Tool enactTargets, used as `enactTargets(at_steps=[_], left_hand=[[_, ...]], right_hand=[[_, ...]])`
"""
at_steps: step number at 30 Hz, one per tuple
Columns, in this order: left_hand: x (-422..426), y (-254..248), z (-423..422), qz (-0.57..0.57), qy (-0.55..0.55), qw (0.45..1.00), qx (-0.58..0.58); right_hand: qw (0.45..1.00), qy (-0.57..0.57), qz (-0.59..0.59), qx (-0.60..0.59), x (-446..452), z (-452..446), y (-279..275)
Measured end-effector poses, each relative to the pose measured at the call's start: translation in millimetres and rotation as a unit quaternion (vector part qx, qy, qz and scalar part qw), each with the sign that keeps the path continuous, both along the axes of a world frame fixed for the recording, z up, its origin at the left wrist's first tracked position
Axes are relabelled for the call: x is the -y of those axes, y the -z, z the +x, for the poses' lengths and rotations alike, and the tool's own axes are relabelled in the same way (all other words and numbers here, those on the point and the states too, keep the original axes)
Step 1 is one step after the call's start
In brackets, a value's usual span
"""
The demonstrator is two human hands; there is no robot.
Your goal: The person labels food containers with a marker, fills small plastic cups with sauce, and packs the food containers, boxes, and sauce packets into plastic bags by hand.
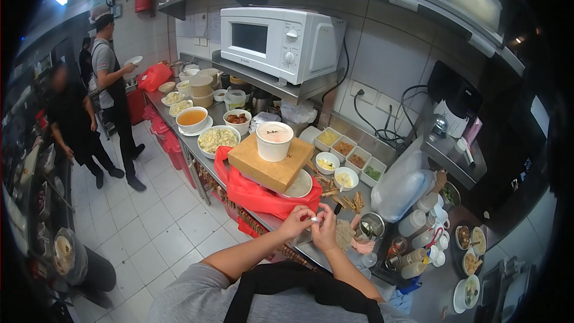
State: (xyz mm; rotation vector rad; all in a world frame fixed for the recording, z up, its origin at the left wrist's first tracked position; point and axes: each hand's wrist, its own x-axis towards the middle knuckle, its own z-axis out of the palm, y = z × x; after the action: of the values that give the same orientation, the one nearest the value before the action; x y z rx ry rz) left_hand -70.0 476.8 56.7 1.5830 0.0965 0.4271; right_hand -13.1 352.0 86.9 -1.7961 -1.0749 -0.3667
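Note:
My left hand [296, 221] and my right hand [324, 231] meet over the counter's front edge, fingers closed in a pinch. Between the fingertips is a small white piece [314, 219], too small to name. Just beyond my left hand lies a red plastic bag [269, 204], spread around a brown cardboard box [253, 164]. A lidded white paper tub [274, 143] with handwriting on its lid stands on that box. Partly under the box's right side, a round pale-topped container [300, 185] shows. Beyond my right hand are wooden clothespins [357, 203] and a metal cup [371, 225].
Bowls of food, including orange soup [192, 119], line the counter to the left. A white microwave [272, 42] sits on a shelf above. Squeeze bottles [412, 224] crowd the right. Two people [110, 72] [70, 119] stand in the aisle, another behind.

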Motion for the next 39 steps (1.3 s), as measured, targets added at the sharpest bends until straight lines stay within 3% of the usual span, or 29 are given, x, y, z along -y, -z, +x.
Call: enactTargets(at_steps=[5,10,17,21,22,23,25,27,29,33,36,39], left_hand=[[-5,14,4,-0.032,0.054,0.995,0.071],[-1,9,2,-0.109,0.082,0.991,0.017],[14,5,-1,-0.363,0.099,0.924,-0.065],[13,5,-3,-0.492,0.099,0.862,-0.070],[16,-10,-9,-0.446,0.059,0.887,-0.106],[14,-1,-6,-0.463,0.082,0.880,-0.066],[7,6,1,-0.430,0.093,0.897,-0.030],[8,20,12,-0.417,-0.014,0.909,-0.008],[11,2,6,-0.415,-0.052,0.907,-0.043],[12,5,8,-0.392,-0.009,0.918,-0.056],[11,-8,1,-0.364,0.047,0.928,-0.069],[10,-6,3,-0.342,0.062,0.935,-0.074]], right_hand=[[0.997,-0.050,0.010,-0.062,5,10,14],[0.994,-0.066,0.018,-0.082,7,12,16],[0.988,-0.067,0.057,-0.127,2,3,9],[0.998,-0.029,0.042,-0.040,3,7,10],[0.997,-0.018,0.048,-0.051,1,7,10],[0.996,-0.004,0.052,-0.066,2,6,11],[1.000,0.012,0.025,0.007,2,9,1],[0.996,0.015,-0.007,0.091,0,11,-7],[0.998,0.007,0.000,0.061,1,6,-11],[0.994,0.016,0.030,-0.104,12,-3,-8],[0.991,0.016,0.059,-0.119,14,-6,-7],[0.998,0.014,0.033,0.042,19,-1,-5]])
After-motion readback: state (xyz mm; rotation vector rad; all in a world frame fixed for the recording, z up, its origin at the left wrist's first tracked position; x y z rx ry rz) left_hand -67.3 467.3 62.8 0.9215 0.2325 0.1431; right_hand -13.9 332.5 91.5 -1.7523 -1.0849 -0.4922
